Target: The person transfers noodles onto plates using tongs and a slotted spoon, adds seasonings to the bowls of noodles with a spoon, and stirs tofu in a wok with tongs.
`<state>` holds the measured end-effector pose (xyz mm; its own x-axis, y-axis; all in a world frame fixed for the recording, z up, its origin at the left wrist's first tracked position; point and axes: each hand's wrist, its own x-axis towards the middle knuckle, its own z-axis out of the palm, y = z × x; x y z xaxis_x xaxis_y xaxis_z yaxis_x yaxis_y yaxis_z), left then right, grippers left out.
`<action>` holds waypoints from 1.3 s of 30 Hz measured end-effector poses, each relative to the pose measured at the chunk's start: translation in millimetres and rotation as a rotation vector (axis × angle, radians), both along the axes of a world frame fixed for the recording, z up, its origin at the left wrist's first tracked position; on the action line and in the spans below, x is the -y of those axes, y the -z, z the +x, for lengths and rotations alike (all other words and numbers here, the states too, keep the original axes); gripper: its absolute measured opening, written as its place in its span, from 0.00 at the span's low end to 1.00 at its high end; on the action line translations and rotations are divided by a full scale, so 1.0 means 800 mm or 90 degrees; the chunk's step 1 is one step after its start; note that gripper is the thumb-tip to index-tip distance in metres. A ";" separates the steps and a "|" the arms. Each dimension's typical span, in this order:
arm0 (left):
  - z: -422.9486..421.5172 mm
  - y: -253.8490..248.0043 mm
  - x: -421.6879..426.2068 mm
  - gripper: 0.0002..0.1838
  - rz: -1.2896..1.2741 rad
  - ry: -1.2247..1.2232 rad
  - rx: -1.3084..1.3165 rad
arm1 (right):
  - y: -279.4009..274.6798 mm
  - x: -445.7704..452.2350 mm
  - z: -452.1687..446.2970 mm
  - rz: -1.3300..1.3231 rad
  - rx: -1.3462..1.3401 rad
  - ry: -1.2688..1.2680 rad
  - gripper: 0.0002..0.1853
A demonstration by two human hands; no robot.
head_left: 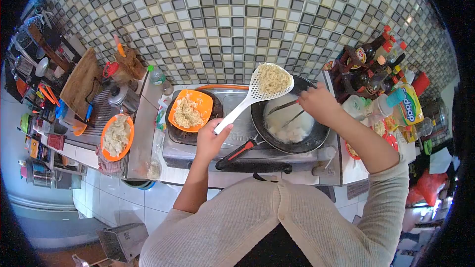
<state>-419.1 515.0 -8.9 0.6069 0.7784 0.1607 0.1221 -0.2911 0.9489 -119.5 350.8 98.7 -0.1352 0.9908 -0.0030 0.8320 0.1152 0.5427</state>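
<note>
My left hand (pixel 210 143) is closed around the handle of a white slotted skimmer (pixel 237 112). A clump of noodles (pixel 273 79) rests in its head, raised over the wok's far left rim. My right hand (pixel 320 104) grips dark tongs (pixel 282 107), their two arms spread and reaching down into the black wok (pixel 324 140). Whitish, cloudy liquid (pixel 302 123) with pale pieces fills the wok's bottom. Left of the skimmer, an orange square plate (pixel 208 100) with more noodles (pixel 188 112) sits on the left burner.
The wok's black-and-red handle (pixel 236 154) points toward my body over the stove's front edge. An orange plate of pale food (pixel 117 136) stands at left, near a metal pot (pixel 122 97). Several bottles (pixel 363 54) and a yellow packet (pixel 408 104) crowd the right counter.
</note>
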 end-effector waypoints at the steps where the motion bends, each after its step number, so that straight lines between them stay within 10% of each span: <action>1: -0.001 0.002 -0.001 0.10 0.001 -0.001 0.001 | -0.002 -0.009 -0.008 -0.026 0.026 0.017 0.03; 39: 0.000 -0.006 0.001 0.12 0.009 0.012 0.000 | -0.070 0.035 0.050 -0.048 0.050 0.005 0.04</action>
<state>-419.1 514.3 -4.0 0.6215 0.7643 0.1720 0.1160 -0.3069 0.9446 -79.3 323.2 155.1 -0.1239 0.9884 -0.0876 0.7880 0.1517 0.5967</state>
